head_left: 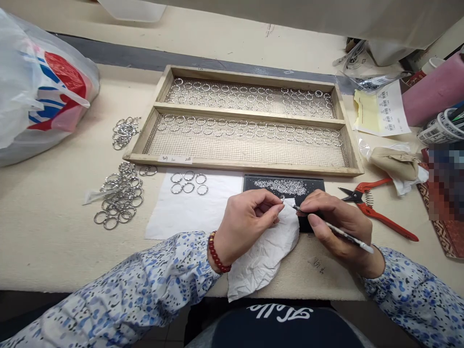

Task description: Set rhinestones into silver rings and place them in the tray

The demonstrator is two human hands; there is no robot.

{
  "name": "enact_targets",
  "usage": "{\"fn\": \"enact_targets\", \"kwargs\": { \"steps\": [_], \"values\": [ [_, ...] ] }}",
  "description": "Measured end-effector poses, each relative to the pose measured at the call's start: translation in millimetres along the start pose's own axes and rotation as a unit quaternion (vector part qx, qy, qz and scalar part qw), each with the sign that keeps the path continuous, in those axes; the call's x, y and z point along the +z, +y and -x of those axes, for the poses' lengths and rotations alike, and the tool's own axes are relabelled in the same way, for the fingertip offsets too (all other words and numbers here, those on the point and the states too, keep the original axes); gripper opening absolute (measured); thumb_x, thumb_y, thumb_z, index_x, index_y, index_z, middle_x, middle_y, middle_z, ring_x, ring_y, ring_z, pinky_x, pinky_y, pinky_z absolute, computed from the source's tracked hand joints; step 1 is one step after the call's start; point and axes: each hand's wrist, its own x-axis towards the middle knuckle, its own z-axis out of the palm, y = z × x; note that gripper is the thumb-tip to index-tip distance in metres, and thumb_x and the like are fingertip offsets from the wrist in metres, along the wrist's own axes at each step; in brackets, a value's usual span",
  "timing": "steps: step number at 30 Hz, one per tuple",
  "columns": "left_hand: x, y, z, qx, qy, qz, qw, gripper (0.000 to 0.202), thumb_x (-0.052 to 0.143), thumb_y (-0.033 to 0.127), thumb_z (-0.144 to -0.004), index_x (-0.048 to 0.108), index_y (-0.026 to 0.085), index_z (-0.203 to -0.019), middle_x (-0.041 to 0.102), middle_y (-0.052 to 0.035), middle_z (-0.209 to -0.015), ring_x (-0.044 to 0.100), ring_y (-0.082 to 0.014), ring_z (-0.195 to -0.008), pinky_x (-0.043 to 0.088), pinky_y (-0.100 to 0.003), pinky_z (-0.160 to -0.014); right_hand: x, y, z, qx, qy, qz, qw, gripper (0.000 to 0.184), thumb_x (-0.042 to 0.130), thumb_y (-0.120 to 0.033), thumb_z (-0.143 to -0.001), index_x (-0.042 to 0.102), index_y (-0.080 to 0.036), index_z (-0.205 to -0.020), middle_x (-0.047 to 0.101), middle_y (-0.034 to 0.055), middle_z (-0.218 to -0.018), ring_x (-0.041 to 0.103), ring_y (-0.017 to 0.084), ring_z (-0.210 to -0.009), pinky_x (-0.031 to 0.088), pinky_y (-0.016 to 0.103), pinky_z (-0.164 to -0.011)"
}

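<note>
My left hand [246,222] is closed in a pinch on a small metal ring [282,198], held just above a crumpled white tissue [266,253]. My right hand [339,222] grips a thin white pen-like tool [340,232], its tip touching the ring. Just behind both hands lies a black tray [315,184] strewn with tiny clear stones [281,185]. Several finished rings [188,182] lie on a white sheet [181,212] to the left.
A wooden mesh frame [242,164] holds rows of rings. Loose ring piles [119,195] lie at the left, near a plastic bag [39,87]. Red snips [377,208] lie at the right, with paper labels [384,108] and a pink roll [435,89] behind.
</note>
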Motion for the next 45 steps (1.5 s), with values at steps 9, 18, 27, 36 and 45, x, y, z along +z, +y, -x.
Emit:
{"fn": "enact_targets", "kwargs": {
  "steps": [9, 18, 27, 36, 45],
  "values": [
    [-0.5, -0.3, -0.1, 0.004, 0.001, -0.001, 1.000, 0.003, 0.066, 0.012, -0.082, 0.070, 0.012, -0.081, 0.070, -0.0037, -0.069, 0.068, -0.0113, -0.056, 0.060, -0.019, -0.052, 0.2, -0.5, -0.9, -0.001, -0.004, -0.012, 1.000, 0.023, 0.054, -0.008, -0.086, 0.065, -0.019, -0.102, 0.066, 0.0065, -0.084, 0.062, 0.019, -0.079, 0.053, 0.036, -0.070],
    [-0.3, 0.0, -0.7, 0.006, 0.002, -0.002, 1.000, 0.003, 0.067, 0.011, -0.081, 0.070, 0.011, -0.080, 0.070, -0.0038, -0.069, 0.068, -0.0108, -0.056, 0.059, -0.018, -0.051, -0.1, 0.8, 1.0, 0.002, -0.007, -0.013, 1.000, 0.024, 0.054, -0.008, -0.087, 0.065, -0.021, -0.104, 0.065, 0.0061, -0.085, 0.062, 0.019, -0.079, 0.052, 0.036, -0.070],
    [-0.4, -2.3, 0.6, 0.004, 0.000, -0.002, 1.000, 0.005, 0.067, 0.013, -0.082, 0.071, 0.009, -0.082, 0.069, -0.0043, -0.069, 0.068, -0.0118, -0.056, 0.060, -0.020, -0.052, 0.1, 1.2, 1.3, -0.001, -0.002, -0.018, 1.000, 0.024, 0.054, -0.007, -0.086, 0.065, -0.019, -0.104, 0.065, 0.0060, -0.085, 0.062, 0.019, -0.080, 0.051, 0.035, -0.071],
    [0.0, 0.9, -0.1, -0.014, 0.002, 0.006, 1.000, 0.004, 0.067, 0.012, -0.081, 0.070, 0.010, -0.081, 0.069, -0.0034, -0.068, 0.066, -0.0099, -0.054, 0.059, -0.018, -0.052, -3.7, 1.4, 1.1, 0.019, 0.080, 0.025, 0.996, 0.022, 0.059, -0.006, -0.086, 0.067, -0.019, -0.102, 0.064, 0.0037, -0.084, 0.061, 0.017, -0.083, 0.049, 0.030, -0.073],
    [-0.1, -3.0, -0.8, -0.013, 0.003, -0.001, 1.000, 0.004, 0.068, 0.013, -0.081, 0.071, 0.010, -0.081, 0.070, -0.0044, -0.070, 0.067, -0.0108, -0.055, 0.058, -0.019, -0.052, -2.7, 4.2, -0.2, 0.036, 0.079, 0.024, 0.996, 0.014, 0.057, -0.008, -0.088, 0.066, -0.018, -0.092, 0.064, 0.0000, -0.075, 0.061, 0.012, -0.073, 0.048, 0.025, -0.065]
  ]
}}
